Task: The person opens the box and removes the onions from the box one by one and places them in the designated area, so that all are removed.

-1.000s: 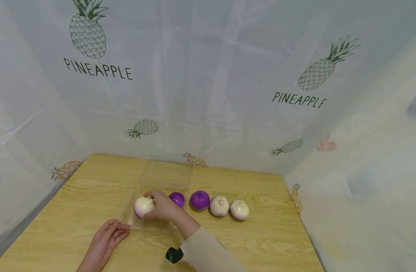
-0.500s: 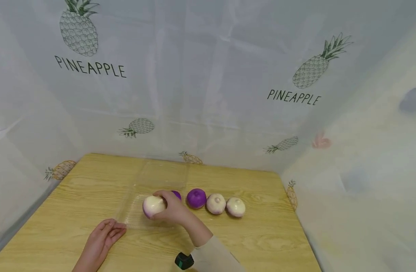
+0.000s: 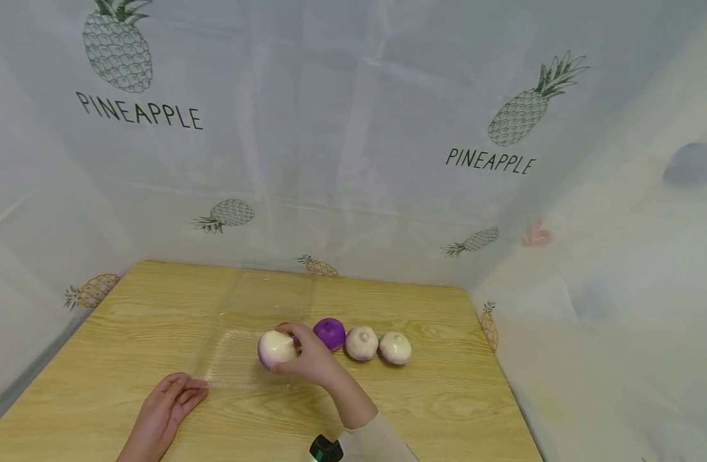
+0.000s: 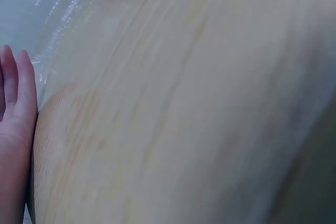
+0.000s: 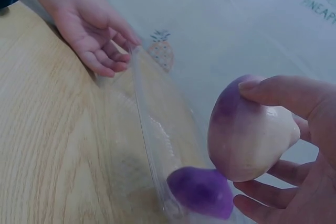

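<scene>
My right hand (image 3: pixel 315 366) grips a white-and-purple onion (image 3: pixel 275 350) between thumb and fingers, above the right part of a clear plastic box (image 3: pixel 229 359). In the right wrist view this onion (image 5: pixel 244 137) is tilted, its pale tip toward the palm. A purple onion (image 5: pixel 202 192) lies in the box below it; in the head view the right hand almost hides it. At the box's near left corner, my left hand (image 3: pixel 165 410) pinches the rim, as the right wrist view shows. Only part of the left hand (image 4: pixel 16 114) shows in the left wrist view.
Just right of the box a purple onion (image 3: pixel 329 334) and two whitish onions, one in the middle (image 3: pixel 362 343) and one at the right end (image 3: pixel 395 348), stand in a row. The box's clear lid (image 3: pixel 269 295) lies open toward the pineapple-print curtain (image 3: pixel 307 160).
My right hand has carried the white-and-purple onion from the box's left part to its right part, over the purple onion. The left hand stays at the corner. The head view has shifted slightly.
</scene>
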`<action>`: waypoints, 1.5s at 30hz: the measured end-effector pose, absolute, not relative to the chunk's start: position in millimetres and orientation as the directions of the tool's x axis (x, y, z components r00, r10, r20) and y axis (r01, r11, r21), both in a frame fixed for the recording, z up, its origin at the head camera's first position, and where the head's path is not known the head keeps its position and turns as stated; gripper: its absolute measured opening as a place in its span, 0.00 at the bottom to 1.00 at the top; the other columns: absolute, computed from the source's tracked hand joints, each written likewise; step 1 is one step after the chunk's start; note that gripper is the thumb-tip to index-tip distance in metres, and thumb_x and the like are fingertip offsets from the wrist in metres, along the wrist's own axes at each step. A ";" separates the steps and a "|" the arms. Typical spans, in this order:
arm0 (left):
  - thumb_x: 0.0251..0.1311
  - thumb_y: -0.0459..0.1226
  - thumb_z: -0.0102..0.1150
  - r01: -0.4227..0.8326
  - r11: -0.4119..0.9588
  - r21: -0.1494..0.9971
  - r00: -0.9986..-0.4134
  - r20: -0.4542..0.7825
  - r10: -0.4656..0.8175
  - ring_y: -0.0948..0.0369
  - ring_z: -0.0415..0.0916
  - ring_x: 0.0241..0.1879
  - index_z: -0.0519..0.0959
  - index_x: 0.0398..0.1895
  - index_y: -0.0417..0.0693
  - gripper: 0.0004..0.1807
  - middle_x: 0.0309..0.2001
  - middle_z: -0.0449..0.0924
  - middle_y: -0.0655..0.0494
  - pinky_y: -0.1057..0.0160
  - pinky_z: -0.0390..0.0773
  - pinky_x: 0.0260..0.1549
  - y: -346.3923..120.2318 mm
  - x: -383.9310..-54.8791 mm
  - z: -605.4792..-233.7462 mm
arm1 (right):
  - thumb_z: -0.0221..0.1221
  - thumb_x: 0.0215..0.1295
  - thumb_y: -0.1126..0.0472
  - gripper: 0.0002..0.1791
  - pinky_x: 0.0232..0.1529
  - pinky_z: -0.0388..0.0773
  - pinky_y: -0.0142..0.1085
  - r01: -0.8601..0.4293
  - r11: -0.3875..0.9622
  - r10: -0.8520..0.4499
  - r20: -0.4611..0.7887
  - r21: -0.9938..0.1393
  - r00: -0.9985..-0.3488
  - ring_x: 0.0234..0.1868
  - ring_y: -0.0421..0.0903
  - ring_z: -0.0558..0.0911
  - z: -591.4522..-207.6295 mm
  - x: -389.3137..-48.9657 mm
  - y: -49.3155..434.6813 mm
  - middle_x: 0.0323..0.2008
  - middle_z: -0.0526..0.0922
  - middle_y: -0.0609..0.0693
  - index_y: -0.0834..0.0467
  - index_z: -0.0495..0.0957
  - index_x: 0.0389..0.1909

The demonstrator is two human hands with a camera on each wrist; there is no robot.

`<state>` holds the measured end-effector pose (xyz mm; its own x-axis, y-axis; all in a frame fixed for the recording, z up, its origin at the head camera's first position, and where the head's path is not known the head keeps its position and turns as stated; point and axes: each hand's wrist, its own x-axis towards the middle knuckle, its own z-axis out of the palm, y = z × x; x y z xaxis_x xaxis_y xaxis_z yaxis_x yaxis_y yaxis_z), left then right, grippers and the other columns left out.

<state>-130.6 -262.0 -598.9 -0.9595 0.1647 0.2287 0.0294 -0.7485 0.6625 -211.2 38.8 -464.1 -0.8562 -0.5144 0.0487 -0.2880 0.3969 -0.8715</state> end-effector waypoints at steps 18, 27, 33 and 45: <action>0.79 0.30 0.27 0.070 -0.758 0.648 -0.957 0.258 0.132 0.52 0.79 0.52 0.75 0.50 0.39 0.20 0.47 0.82 0.44 0.55 0.76 0.56 -257.5 -134.9 -602.5 | 0.73 0.50 0.58 0.38 0.48 0.77 0.45 -0.197 0.350 -0.348 0.068 -0.916 -0.935 0.52 0.52 0.71 -484.6 -208.0 96.5 0.57 0.70 0.53 0.58 0.70 0.63; 0.79 0.30 0.27 0.048 -0.773 0.633 -0.962 0.237 0.135 0.51 0.79 0.52 0.74 0.49 0.38 0.19 0.47 0.81 0.43 0.54 0.76 0.56 -258.1 -133.2 -600.9 | 0.71 0.51 0.58 0.38 0.55 0.73 0.48 -0.149 0.312 -0.261 0.067 -0.938 -0.963 0.59 0.55 0.67 -503.5 -199.8 113.0 0.61 0.64 0.58 0.55 0.69 0.65; 0.78 0.28 0.25 0.061 -0.782 0.621 -0.946 0.286 0.154 0.49 0.78 0.53 0.73 0.52 0.36 0.21 0.49 0.80 0.42 0.54 0.76 0.56 -264.3 -128.3 -603.3 | 0.71 0.48 0.61 0.39 0.52 0.74 0.45 -0.121 0.263 -0.188 0.072 -0.957 -0.980 0.58 0.55 0.67 -509.7 -193.2 118.8 0.63 0.62 0.56 0.52 0.70 0.65; 0.79 0.29 0.23 0.056 -0.785 0.617 -0.943 0.291 0.162 0.51 0.77 0.54 0.74 0.52 0.38 0.21 0.49 0.80 0.43 0.55 0.74 0.57 -263.8 -133.0 -603.8 | 0.71 0.50 0.68 0.37 0.52 0.71 0.42 -0.147 0.293 -0.001 0.153 -0.945 -0.988 0.54 0.51 0.66 -489.4 -190.5 145.7 0.59 0.66 0.53 0.55 0.70 0.63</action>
<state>-133.0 -263.8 -603.8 -0.9428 0.1624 0.2913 0.0556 -0.7846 0.6175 -190.5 145.7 -489.4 -0.9882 -0.0008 0.1533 -0.1468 0.2927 -0.9449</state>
